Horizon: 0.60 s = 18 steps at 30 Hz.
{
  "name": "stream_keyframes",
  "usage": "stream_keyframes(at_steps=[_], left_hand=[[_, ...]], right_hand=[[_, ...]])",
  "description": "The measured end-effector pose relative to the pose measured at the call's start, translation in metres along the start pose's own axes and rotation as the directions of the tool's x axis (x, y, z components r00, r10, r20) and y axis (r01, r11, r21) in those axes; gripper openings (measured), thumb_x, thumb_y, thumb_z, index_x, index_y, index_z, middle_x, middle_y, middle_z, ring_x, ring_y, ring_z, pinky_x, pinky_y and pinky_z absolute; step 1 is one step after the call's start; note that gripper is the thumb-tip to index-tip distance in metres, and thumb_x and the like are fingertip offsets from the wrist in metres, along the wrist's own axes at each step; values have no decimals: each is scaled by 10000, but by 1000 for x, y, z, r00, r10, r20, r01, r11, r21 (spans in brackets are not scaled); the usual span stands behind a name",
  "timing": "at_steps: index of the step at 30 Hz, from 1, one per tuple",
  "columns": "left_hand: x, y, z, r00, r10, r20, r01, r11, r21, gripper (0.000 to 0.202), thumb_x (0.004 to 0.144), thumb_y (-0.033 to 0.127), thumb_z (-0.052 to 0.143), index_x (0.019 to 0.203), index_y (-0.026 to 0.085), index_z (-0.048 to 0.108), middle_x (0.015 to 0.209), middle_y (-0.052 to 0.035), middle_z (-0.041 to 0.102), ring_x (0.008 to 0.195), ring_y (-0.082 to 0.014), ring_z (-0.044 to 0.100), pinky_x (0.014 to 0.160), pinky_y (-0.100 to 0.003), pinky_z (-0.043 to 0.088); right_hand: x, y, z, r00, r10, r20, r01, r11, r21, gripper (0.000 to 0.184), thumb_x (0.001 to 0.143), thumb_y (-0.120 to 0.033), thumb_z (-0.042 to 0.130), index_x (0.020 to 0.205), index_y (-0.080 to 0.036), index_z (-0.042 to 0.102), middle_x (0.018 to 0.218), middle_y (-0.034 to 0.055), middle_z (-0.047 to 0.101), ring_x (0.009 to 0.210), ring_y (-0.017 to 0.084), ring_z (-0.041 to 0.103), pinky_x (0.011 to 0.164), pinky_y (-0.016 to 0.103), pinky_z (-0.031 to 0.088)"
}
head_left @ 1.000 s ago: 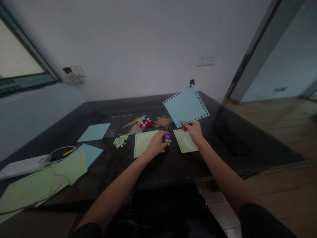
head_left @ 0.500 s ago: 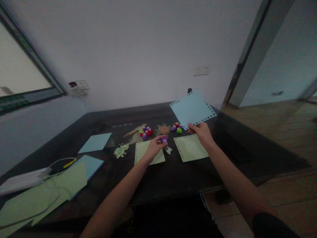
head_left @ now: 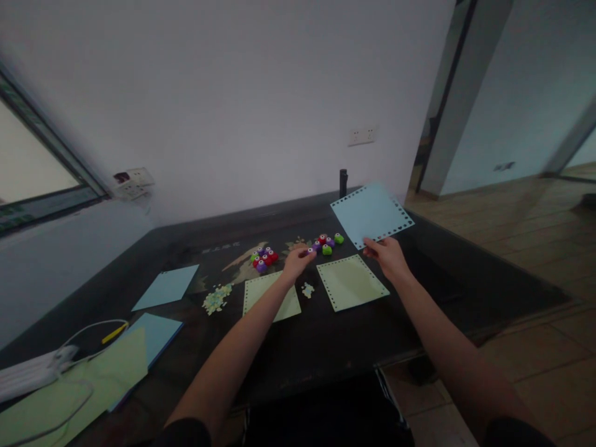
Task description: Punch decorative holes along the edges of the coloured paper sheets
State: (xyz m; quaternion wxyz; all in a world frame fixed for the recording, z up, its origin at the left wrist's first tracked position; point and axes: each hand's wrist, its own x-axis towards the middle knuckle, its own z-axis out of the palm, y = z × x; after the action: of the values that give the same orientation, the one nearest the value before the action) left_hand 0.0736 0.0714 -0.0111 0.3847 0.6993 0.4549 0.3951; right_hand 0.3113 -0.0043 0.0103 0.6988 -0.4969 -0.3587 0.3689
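Note:
My left hand [head_left: 298, 262] is closed around a small purple craft punch [head_left: 310, 251], low beside the right-hand group of punches [head_left: 323, 239] in red, purple and green. Between thumb and fingers, my right hand [head_left: 387, 254] pinches the near edge of a light blue paper sheet [head_left: 372, 214]. Punched holes line several edges of that sheet, and it is held tilted above the table. Two pale green sheets with holes along their edges lie below: the left green sheet [head_left: 291, 305], partly behind my left forearm, and the right green sheet [head_left: 354, 282].
Another group of punches [head_left: 263, 259] stands left of my hand. Paper cutouts form a large pile [head_left: 216, 299] and a small pile [head_left: 308, 290]. A blue sheet [head_left: 166, 287], a yellow cutter [head_left: 114, 333] and a white power strip [head_left: 37, 375] lie left. A black bottle-like object [head_left: 343, 183] stands behind.
My left hand has moved forward with the purple punch, from above the left green sheet to the right-hand group. My right hand still holds the blue sheet; the view has shifted a little.

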Motion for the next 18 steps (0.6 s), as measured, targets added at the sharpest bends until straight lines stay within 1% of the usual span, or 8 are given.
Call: stream_keyframes(at_steps=[2,4,7,11,18], left_hand=[[14,-7,10,999,19,-35,-13,989,149,244,756,341,640,877,141,710,823,-44,691,764,-159,602,706,-253,453],[23,-13,17,999,23,-41,-13,976,215,249,755,345,639,869,138,713,793,-41,685,739,-162,598,693,-260,453],[33,-18,25,999,17,-49,-3,960,279,224,735,310,666,863,135,719,803,-57,685,745,-176,599,715,-282,454],[42,-20,29,998,-3,-55,23,934,356,239,700,301,707,889,155,726,851,-74,696,819,-206,615,779,-313,451],[53,-20,34,998,-31,-54,52,897,438,250,727,314,688,925,164,713,857,-81,709,848,-227,628,802,-339,450]], right_hand=[[-1,1,1,1000,-7,-2,7,1000,-7,404,470,-434,822,650,-149,599,511,6,599,459,116,527,454,236,406],[-3,2,3,1000,-12,8,13,999,-33,401,483,-445,812,649,-148,602,512,12,604,459,120,526,454,240,405],[-6,4,6,999,-22,29,25,997,-80,393,508,-462,792,649,-148,602,521,19,612,456,125,523,461,250,406],[-9,4,9,998,-21,54,27,994,-105,396,527,-482,770,655,-148,601,521,23,610,464,135,537,473,258,410],[-10,5,11,997,-25,78,34,993,-115,364,547,-459,754,632,-146,589,474,16,589,433,127,519,453,251,394]])
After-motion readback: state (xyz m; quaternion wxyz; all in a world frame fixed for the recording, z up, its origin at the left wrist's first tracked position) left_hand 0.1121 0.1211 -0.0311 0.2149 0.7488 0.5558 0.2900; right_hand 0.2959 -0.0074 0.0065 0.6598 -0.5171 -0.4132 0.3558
